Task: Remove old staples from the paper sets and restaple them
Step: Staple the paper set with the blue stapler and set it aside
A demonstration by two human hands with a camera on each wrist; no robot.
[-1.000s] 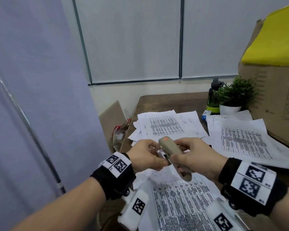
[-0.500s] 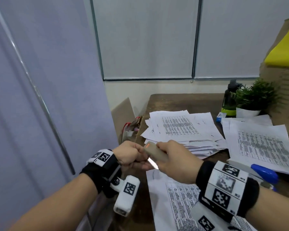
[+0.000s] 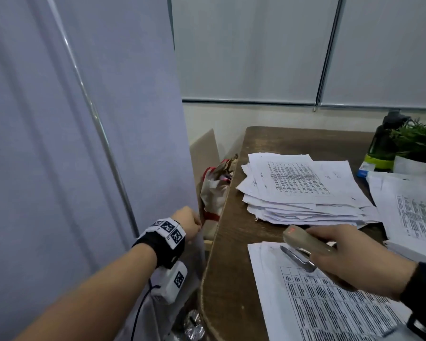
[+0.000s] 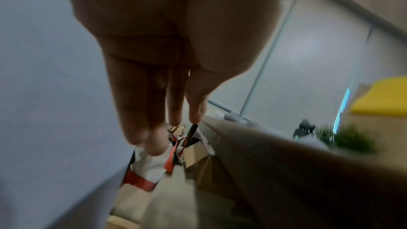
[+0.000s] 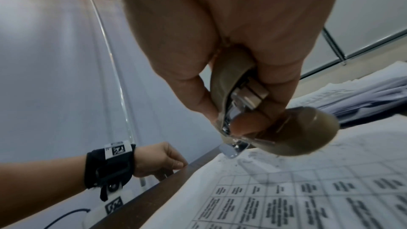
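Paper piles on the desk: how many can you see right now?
3. A messy stack at the desk's far middle, the printed sheets nearest, under the right hand and its stapler, and a pile at the right edge, cut off by the frame.

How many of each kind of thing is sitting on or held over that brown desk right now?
Paper piles: 3
Staplers: 1, gripped by the right hand
Potted plants: 1
Bottles: 1
Total: 6
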